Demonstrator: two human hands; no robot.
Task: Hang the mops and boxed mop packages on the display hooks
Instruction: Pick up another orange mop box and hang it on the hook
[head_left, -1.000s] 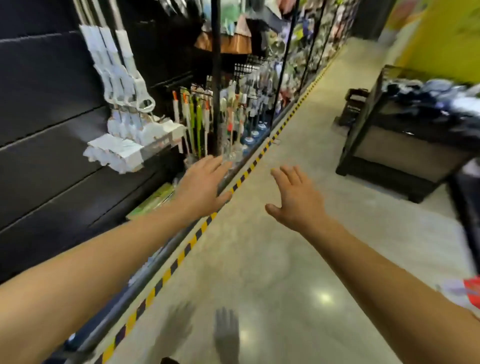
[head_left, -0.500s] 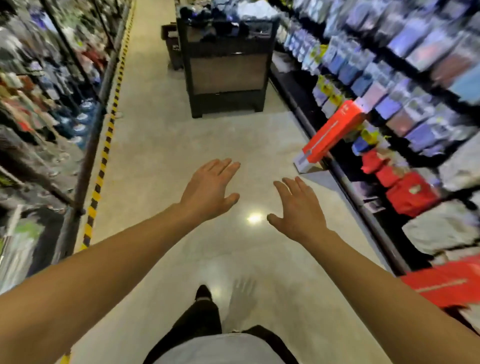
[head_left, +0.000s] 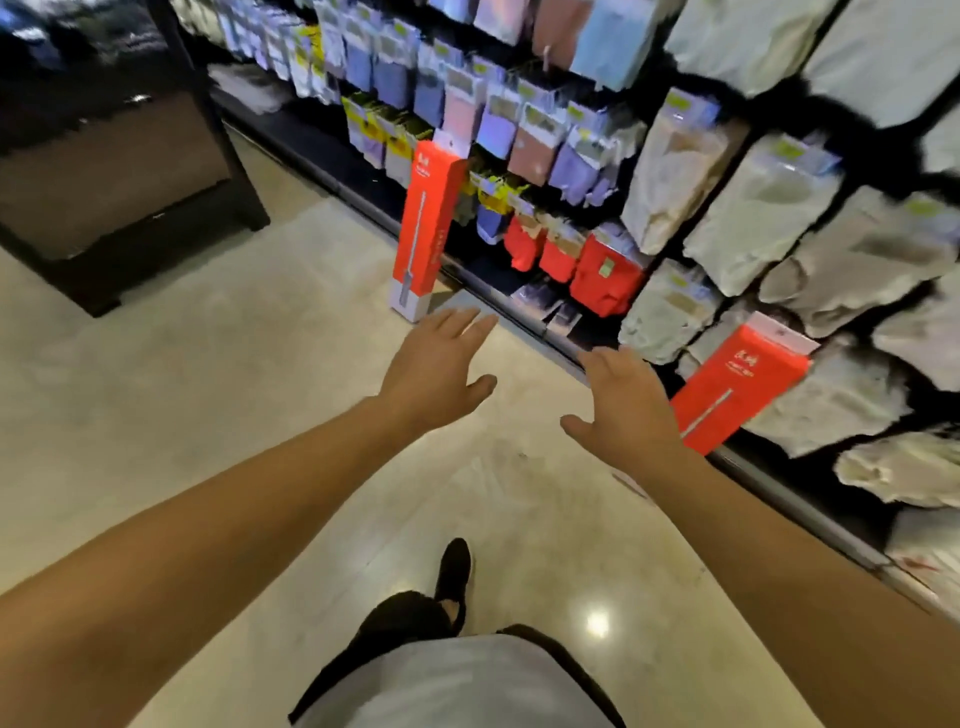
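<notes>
Two red boxed mop packages lean against the right-hand shelving. One tall red box (head_left: 427, 228) stands on the floor ahead, tilted against the shelf. A second red box (head_left: 737, 382) leans lower right, just beyond my right hand. My left hand (head_left: 434, 366) is stretched out in front, fingers straight, holding nothing, a short way short of the tall box. My right hand (head_left: 626, 402) is also spread and empty, close beside the second box but apart from it.
The right shelving (head_left: 545, 332) is packed with hanging packets and bagged cloths (head_left: 753, 218). A dark display stand (head_left: 114, 171) sits at the left on the pale polished floor (head_left: 208, 389). My foot (head_left: 454, 571) is below my arms.
The view has swung from the left mop wall across the aisle to the right shelving. The red boxes are now much closer. Both hands stayed outstretched and empty.
</notes>
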